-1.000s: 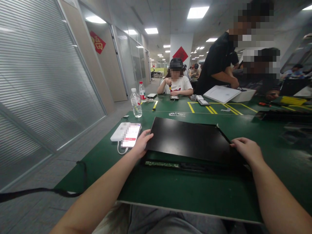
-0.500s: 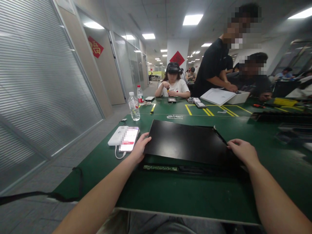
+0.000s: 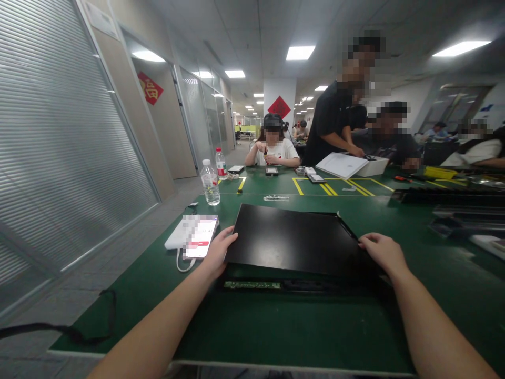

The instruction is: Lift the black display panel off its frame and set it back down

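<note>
Panel [image 3: 292,239] — pinched at opposite edges by left hand [image 3: 221,250] and right hand [image 3: 382,252], fingers closed — hold unchanged, circuit board [image 3: 252,285] still exposed.

1. Black panel [image 3: 292,237], centre of the frame: smooth, semi-gloss face with a soft, blurred highlight; plastic or glass, hard to tell.
2. Circuit strip [image 3: 252,285], below centre: finely rough with small parts.
3. Tabletop [image 3: 295,329], lower middle: smooth, mostly matt, dull sheen towards the right.
4. Bottle [image 3: 210,184], left of centre: clear, glossy plastic.
5. Phone [image 3: 205,239], beside it, lower: smooth, glass-like screen.
6. Strap [image 3: 92,335], lower left: matt, cloth-like.
7. Box lid [image 3: 341,165], upper right: smooth, pale, card-like.
</note>
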The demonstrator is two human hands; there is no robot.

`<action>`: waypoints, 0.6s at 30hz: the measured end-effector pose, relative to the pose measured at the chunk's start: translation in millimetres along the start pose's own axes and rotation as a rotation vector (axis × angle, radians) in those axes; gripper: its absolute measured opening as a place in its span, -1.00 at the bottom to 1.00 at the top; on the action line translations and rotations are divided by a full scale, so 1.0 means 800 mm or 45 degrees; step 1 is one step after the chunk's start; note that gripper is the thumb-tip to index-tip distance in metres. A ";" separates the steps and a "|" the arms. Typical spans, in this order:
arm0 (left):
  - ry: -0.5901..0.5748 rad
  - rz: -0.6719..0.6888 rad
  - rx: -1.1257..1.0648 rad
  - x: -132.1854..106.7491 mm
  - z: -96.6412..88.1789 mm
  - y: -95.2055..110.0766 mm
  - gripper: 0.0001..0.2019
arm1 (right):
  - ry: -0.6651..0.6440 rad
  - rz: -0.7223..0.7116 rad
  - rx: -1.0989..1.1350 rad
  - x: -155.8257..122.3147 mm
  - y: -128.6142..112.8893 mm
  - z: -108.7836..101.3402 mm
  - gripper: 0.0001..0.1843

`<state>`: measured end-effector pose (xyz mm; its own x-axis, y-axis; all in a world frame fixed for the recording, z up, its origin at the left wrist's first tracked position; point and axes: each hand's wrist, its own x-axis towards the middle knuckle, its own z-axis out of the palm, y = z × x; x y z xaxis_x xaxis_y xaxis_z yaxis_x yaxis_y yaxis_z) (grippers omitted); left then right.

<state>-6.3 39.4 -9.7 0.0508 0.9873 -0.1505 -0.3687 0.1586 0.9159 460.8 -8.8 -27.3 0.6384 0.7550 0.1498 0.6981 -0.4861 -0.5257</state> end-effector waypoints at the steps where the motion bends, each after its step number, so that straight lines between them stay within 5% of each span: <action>1: -0.005 -0.005 -0.009 0.000 0.000 0.000 -0.57 | -0.011 0.009 0.005 0.000 -0.001 0.000 -0.72; 18: 0.023 0.102 0.096 0.005 -0.005 -0.004 -0.58 | -0.005 -0.041 -0.052 -0.011 -0.010 0.000 -0.69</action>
<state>-8.6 43.2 -14.4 0.0070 0.9966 -0.0817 -0.3001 0.0800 0.9505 449.9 -11.3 -24.7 0.6146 0.7719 0.1629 0.7308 -0.4793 -0.4860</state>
